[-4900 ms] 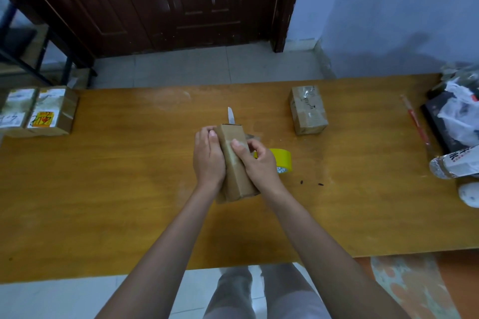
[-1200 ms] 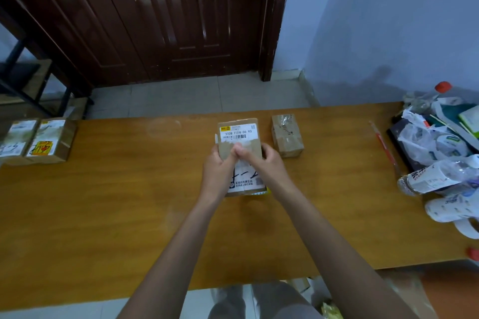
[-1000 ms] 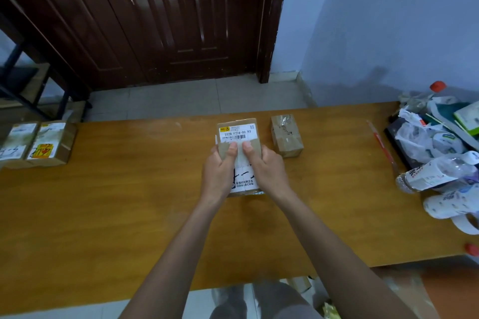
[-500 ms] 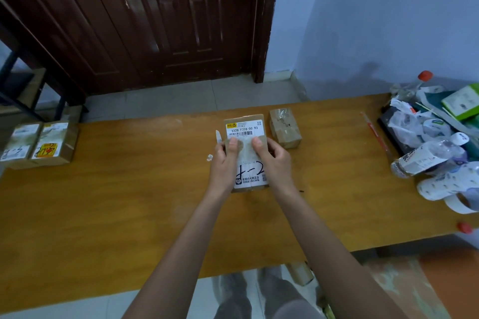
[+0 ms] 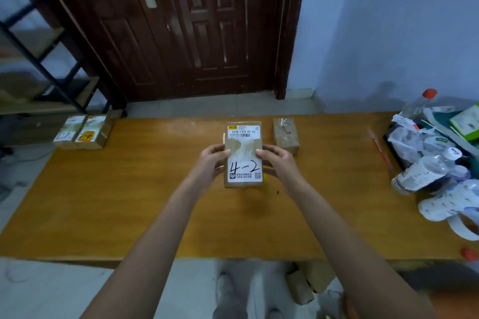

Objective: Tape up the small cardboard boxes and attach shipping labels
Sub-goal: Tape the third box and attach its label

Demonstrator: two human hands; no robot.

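Note:
A small cardboard box (image 5: 243, 146) is held over the middle of the wooden table (image 5: 129, 202), its top face toward me. A white shipping label (image 5: 245, 171) marked "4-2" covers most of that face, with a barcode strip near the far end. My left hand (image 5: 213, 162) grips the box's left side, thumb on top. My right hand (image 5: 277, 160) grips the right side in the same way. A bit of the yellow tape roll (image 5: 267, 172) peeks out beside the box's right edge. Another taped box (image 5: 285, 134) sits just right of it on the table.
Two labelled boxes (image 5: 83, 132) stand side by side at the table's far left corner. Plastic bottles, bags and packets (image 5: 435, 163) are piled at the right end, with a red pen (image 5: 379, 147) beside them. More cardboard boxes (image 5: 308, 282) lie on the floor under the table.
The box was on edge 4.9 s ago; now its labelled face is up. In the last second my thumbs slid outward from the label's middle to the box's sides.

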